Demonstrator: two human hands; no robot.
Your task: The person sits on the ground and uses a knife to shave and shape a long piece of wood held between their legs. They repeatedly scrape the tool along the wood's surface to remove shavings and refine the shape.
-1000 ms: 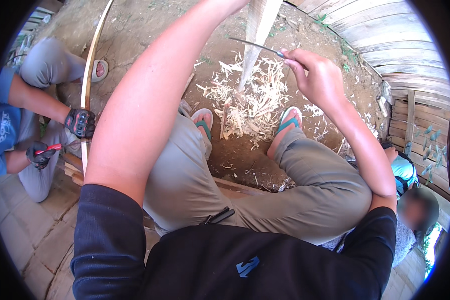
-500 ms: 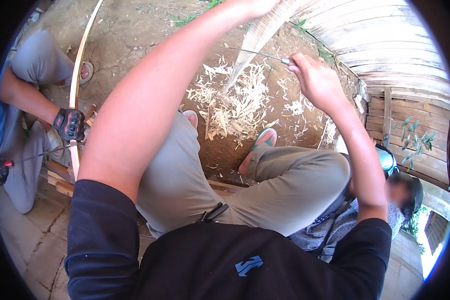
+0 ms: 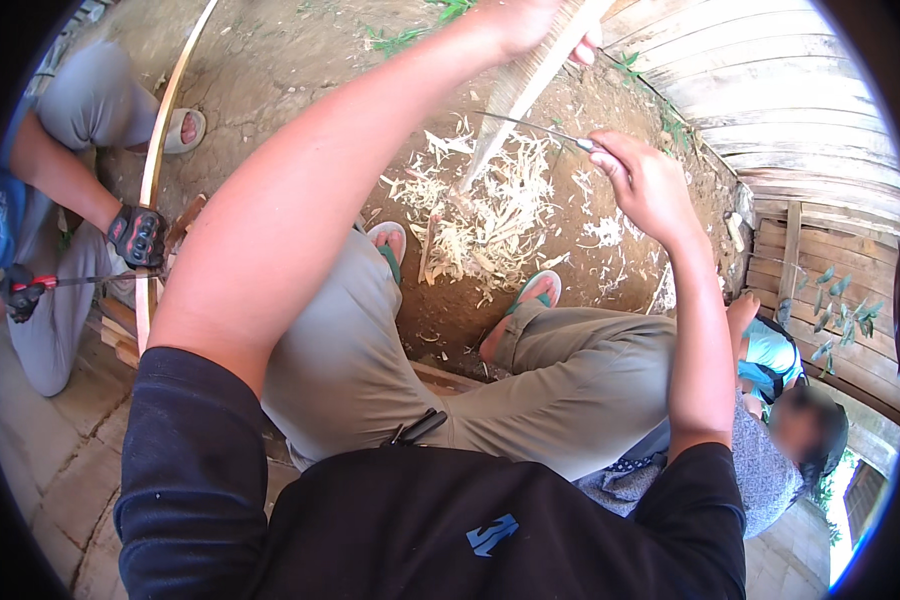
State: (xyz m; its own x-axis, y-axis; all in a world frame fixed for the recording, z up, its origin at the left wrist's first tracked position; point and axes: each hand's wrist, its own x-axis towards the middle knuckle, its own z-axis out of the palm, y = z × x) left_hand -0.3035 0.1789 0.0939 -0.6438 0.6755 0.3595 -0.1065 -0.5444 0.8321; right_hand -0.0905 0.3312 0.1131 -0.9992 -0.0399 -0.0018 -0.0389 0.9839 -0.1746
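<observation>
My left hand (image 3: 522, 24) is closed round the upper part of a pale, flat piece of wood (image 3: 527, 92) at the top edge, its fingertips showing past the far side. The wood slants down to a narrow end among the shavings. In my right hand (image 3: 652, 190) is the grey handle of a thin, long-bladed knife (image 3: 548, 129). Its dark blade lies across the wood, below my left hand; whether the edge bites into it I cannot tell.
Curled wood shavings (image 3: 490, 225) cover the dirt between my sandalled feet. At left, a co-worker's gloved hand (image 3: 137, 237) steadies a long curved strip (image 3: 160, 130); their other holds a red-handled tool (image 3: 45, 282). A person (image 3: 770, 470) sits close at right, near a plank wall (image 3: 820, 280).
The view has shifted slightly. The wood has turned, showing its narrow edge more, and my left fingertips have come into sight. The co-worker's red-handled tool has risen.
</observation>
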